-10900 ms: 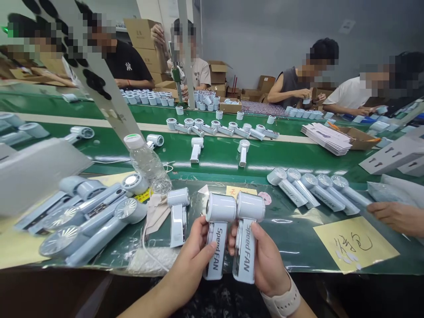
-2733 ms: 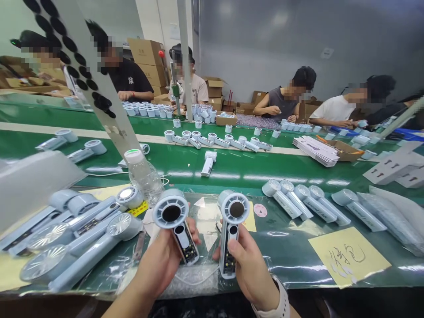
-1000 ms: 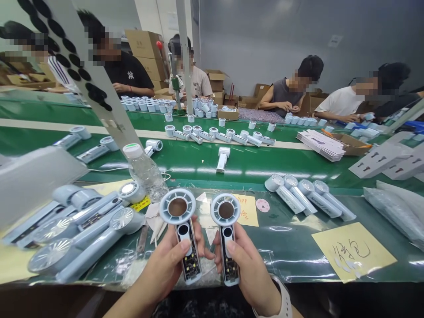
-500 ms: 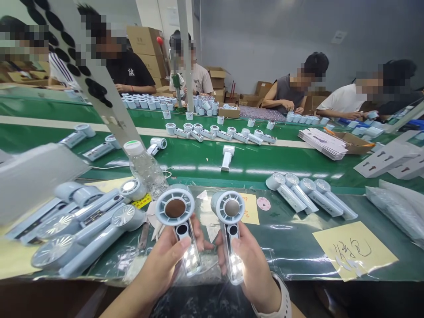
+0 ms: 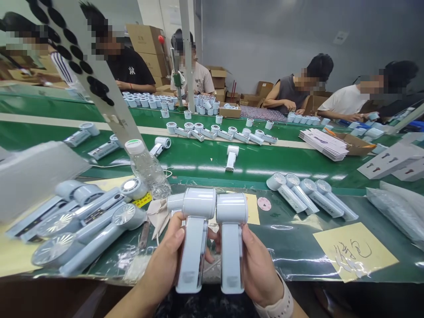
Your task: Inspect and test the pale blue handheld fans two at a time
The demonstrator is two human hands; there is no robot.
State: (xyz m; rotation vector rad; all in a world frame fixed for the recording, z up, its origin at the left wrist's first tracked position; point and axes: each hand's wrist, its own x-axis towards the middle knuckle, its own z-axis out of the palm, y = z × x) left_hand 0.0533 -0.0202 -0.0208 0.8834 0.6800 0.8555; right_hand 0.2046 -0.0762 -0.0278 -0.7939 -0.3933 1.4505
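The left hand (image 5: 165,260) has its fingers clamped on one pale blue fan (image 5: 194,238). The right hand (image 5: 260,269) grips a second fan (image 5: 231,240) just beside it, both upright above the surface (image 5: 291,247).

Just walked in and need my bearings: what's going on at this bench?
A person holds two blue handheld fans upright, side by side: the left fan in the left hand, the right fan in the right hand, plain sides toward the camera. A pile of fans lies to the left, a row of four fans to the right. People across the belt handle more.
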